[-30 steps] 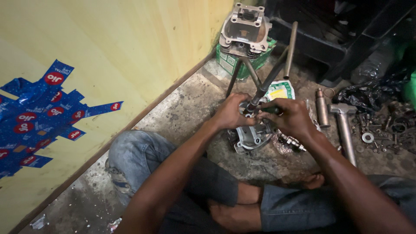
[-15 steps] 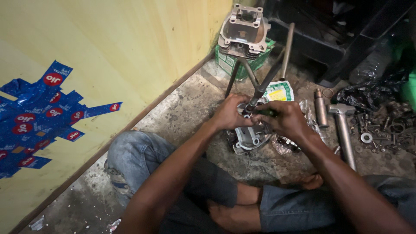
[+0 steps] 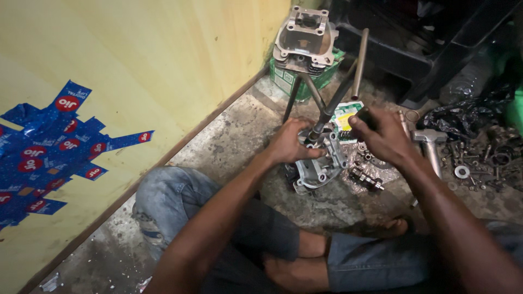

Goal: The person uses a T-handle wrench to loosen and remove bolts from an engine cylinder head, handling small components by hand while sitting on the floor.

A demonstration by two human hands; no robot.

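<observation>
left hand (image 3: 287, 142) clasps grey engine part (image 3: 321, 166) | right hand (image 3: 384, 136) grips dark tool handle (image 3: 333, 106), long axis slanting up-right

Bare concrete floor (image 3: 229, 147) left of the cylinder head (image 3: 318, 166); scattered bolts (image 3: 479, 163) and hammer (image 3: 430, 144) crowding the right.

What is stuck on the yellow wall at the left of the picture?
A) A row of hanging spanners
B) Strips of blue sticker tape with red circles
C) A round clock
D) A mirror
B: the yellow wall carries overlapping blue sticker strips with red circles, well to the left of the left hand resting on the grey metal engine part on the floor.
</observation>
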